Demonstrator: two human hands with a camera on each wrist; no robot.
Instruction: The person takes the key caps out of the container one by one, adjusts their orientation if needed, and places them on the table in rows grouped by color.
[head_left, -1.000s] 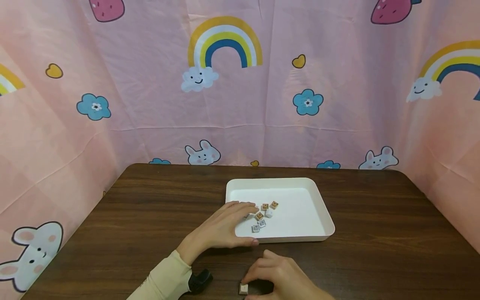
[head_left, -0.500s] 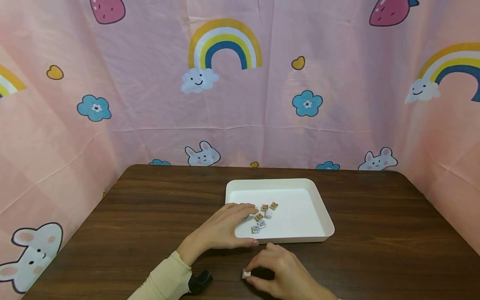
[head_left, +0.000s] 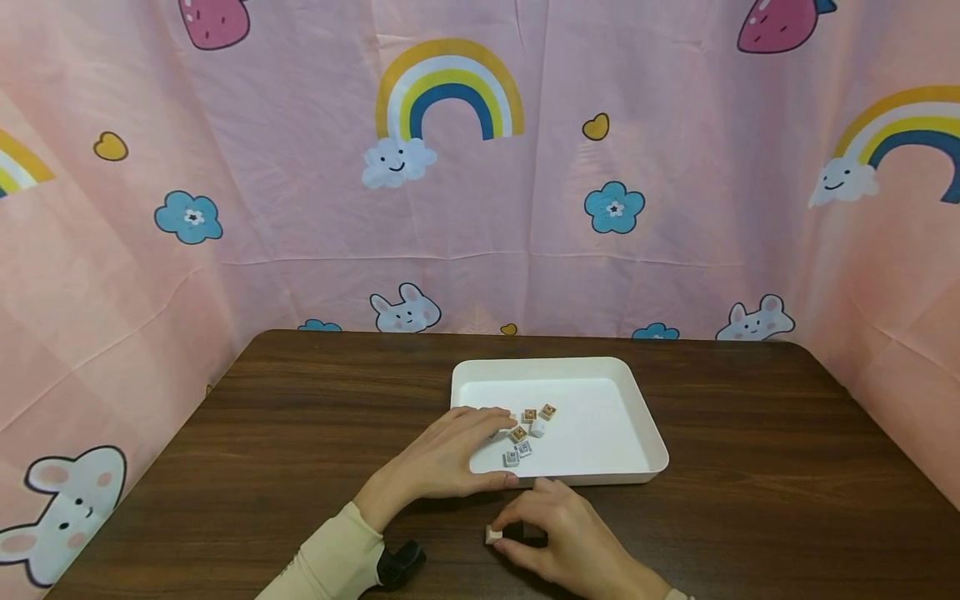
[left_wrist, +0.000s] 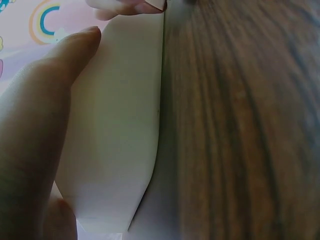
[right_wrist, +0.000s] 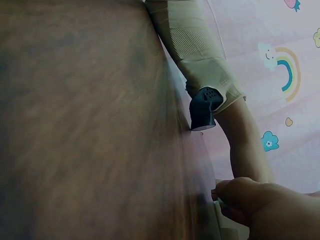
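Observation:
My right hand [head_left: 558, 533] pinches a small whitish keycap [head_left: 493, 536] between thumb and forefinger, low over the table in front of the white tray [head_left: 600, 433]. My left hand [head_left: 442, 458] rests at the tray's front left corner, its fingers reaching over the rim and its thumb along the outer front wall. In the left wrist view the thumb [left_wrist: 75, 55] lies against that wall. Several more keycaps lie inside the tray, tan ones [head_left: 548, 412] and grey-white ones [head_left: 512, 458]; some are partly hidden by the left fingers. In the right wrist view the right fingers [right_wrist: 240, 195] hide the keycap.
The dark wooden table [head_left: 750, 467] extends to both sides of the tray. A black wrist device [head_left: 401, 564] is on the left wrist, below a beige sleeve [head_left: 330, 554]. A pink patterned curtain [head_left: 300, 167] hangs behind the table.
My right hand has moved away from the table's near edge, toward the tray, bringing the pinched keycap with it. The left hand and tray stay in place.

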